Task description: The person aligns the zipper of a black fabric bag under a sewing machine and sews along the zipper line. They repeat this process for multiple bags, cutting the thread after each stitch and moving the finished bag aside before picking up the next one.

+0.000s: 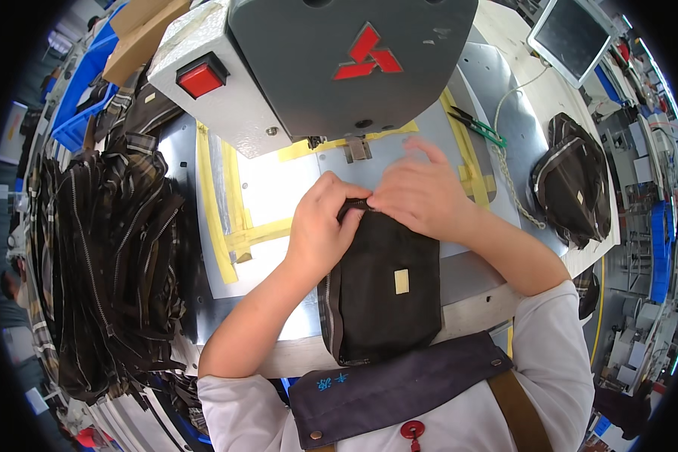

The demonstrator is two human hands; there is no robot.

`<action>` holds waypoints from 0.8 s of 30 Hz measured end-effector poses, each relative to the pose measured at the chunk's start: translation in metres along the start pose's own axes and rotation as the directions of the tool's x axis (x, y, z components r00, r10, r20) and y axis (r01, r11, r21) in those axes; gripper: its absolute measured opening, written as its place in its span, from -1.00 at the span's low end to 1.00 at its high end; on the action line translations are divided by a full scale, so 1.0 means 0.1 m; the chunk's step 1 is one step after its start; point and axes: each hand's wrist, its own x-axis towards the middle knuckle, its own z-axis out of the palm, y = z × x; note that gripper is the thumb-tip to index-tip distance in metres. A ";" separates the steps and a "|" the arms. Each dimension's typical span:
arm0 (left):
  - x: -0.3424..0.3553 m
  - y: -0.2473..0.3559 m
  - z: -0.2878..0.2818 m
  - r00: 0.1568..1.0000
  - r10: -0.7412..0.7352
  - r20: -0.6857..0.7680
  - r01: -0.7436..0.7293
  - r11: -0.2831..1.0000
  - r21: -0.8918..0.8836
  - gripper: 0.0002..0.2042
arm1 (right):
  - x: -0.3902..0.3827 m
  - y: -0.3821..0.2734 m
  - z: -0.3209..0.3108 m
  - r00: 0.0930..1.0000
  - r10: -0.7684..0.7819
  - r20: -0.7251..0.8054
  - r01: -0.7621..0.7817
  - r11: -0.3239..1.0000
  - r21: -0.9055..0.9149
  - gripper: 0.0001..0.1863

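Observation:
A black fabric pouch (388, 301) with a zipper along its left side and a small cream label lies in front of me, over the table's near edge. My left hand (322, 222) pinches the pouch's far left corner between thumb and fingers. Beside it, my right hand (422, 192) grips the same far edge with thumb and index finger, its other fingers raised. The fingertips of both hands nearly meet there. Just beyond them is the metal presser foot (358, 148) of a grey sewing machine (301, 75); the pouch is apart from it.
Dark zippered pouches (113, 264) are heaped at the left, with a blue crate (83, 113) behind. Green-handled thread snips (478, 126) and a cord (508, 181) lie right of the machine. Another black pouch (572, 181) sits farther right, below a screen (572, 38). Yellow tape (218, 203) marks the work plate.

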 end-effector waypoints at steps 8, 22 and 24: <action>0.10 -0.01 -0.09 0.859 -0.428 0.283 0.490 0.847 -0.207 -0.84 | 0.05 0.09 0.08 0.751 0.553 0.361 -0.659 0.590 0.466 -0.77; 0.10 -0.04 -0.12 0.852 -0.404 0.334 0.503 0.810 -0.302 -0.85 | 0.01 0.16 0.11 0.700 0.564 0.439 -0.706 0.448 0.549 -0.75; 0.08 -0.06 -0.09 0.875 -0.393 0.282 0.465 0.843 -0.268 -0.84 | 0.01 0.12 0.09 0.729 0.552 0.406 -0.682 0.534 0.499 -0.74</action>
